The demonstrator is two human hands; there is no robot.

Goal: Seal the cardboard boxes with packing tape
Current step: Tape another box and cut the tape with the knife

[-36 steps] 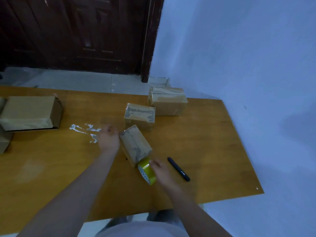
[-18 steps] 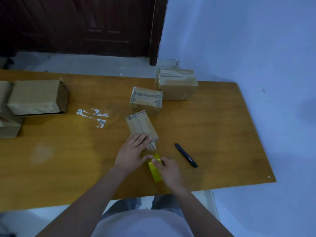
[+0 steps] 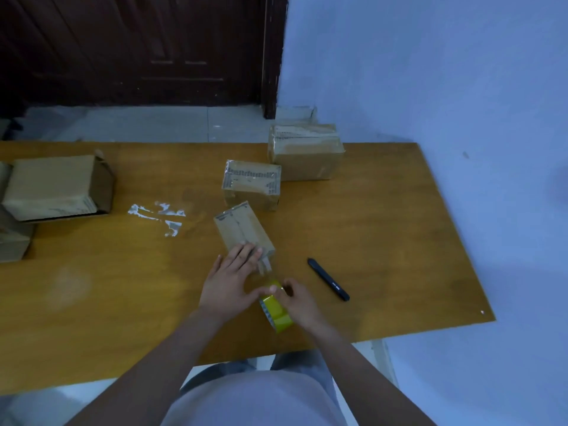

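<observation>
Hands taping a small brown cardboard box [image 3: 242,230] on the wooden worktop [image 3: 384,241]

Left hand [image 3: 229,279] presses flat, fingers straight, on the box's near end; right hand [image 3: 299,304] grips the yellow packing tape roll [image 3: 275,312] just nearer than the box; a black marker pen [image 3: 328,279] lies right of it.

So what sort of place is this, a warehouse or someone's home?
Probably a plain room at home or in a small office, not a warehouse: a wooden table stands against a painted wall, with a dark wooden door and tiled floor behind.

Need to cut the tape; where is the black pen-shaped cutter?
The slim black cutter lies on the wooden table, right of the yellow tape roll.
</observation>
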